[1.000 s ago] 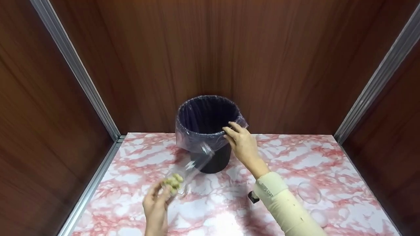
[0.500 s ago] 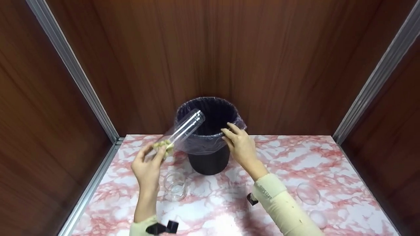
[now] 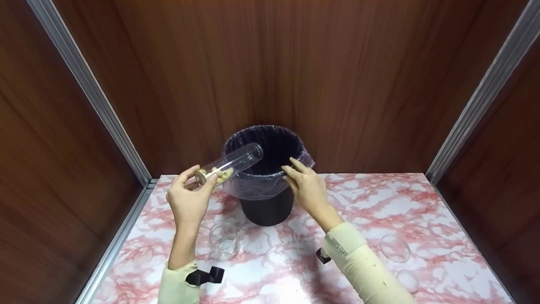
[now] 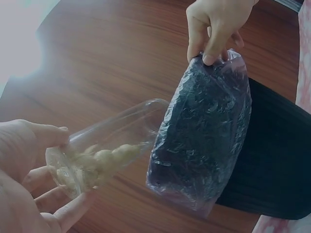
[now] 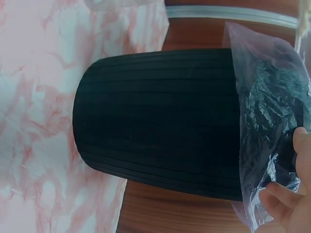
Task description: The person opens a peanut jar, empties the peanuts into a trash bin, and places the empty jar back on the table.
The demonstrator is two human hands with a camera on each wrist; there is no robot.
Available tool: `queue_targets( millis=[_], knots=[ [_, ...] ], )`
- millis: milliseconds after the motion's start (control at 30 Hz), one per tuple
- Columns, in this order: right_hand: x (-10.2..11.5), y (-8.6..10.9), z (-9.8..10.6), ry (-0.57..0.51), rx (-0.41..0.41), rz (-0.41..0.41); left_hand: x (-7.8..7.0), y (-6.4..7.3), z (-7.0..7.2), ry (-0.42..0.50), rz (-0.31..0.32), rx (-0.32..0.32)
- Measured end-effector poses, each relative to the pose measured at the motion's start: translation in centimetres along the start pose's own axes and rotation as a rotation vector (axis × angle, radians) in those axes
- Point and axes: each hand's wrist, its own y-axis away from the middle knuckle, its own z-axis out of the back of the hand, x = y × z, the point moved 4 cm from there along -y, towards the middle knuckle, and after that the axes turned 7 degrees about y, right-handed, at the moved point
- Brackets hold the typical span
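My left hand (image 3: 189, 204) grips the base end of a clear cylindrical jar (image 3: 242, 158). The jar is tilted, with its mouth over the left rim of a black trash bin (image 3: 266, 210). Several pale yellow-green lumps (image 4: 104, 160) lie along the jar's lower side near the base. A thin purplish trash bag (image 3: 262, 189) lines the bin and folds down over its rim. My right hand (image 3: 310, 189) pinches the bag-covered rim at the front right, thumb outside in the left wrist view. The bin's inside is dark.
The bin stands on a red-and-white marbled table (image 3: 379, 202), close to the wooden back wall (image 3: 270, 63). A clear round container (image 3: 225, 242) is on the table near my left forearm. Clear discs (image 3: 395, 248) lie to the right of my right sleeve.
My left hand has raised the jar from the front left up to the bin rim and tipped it lower at the mouth. The lumps have spread along the jar. My right hand stays at the rim.
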Motion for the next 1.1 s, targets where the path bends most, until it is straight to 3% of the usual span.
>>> queue_targets(
  millis=[200,767,1100],
  knots=[
    [-0.1,-0.1,0.3,-0.012,-0.011,0.011,-0.6,-0.5,-0.3,-0.069,-0.043,0.018],
    [-0.3,0.2,0.3,-0.015,-0.016,-0.014,-1.8,-1.2,-1.0,-0.176,-0.055,0.079],
    [-0.1,0.2,0.2,0.012,-0.007,-0.013,-1.6,-1.0,-0.9,-0.178,-0.054,0.08]
  ],
)
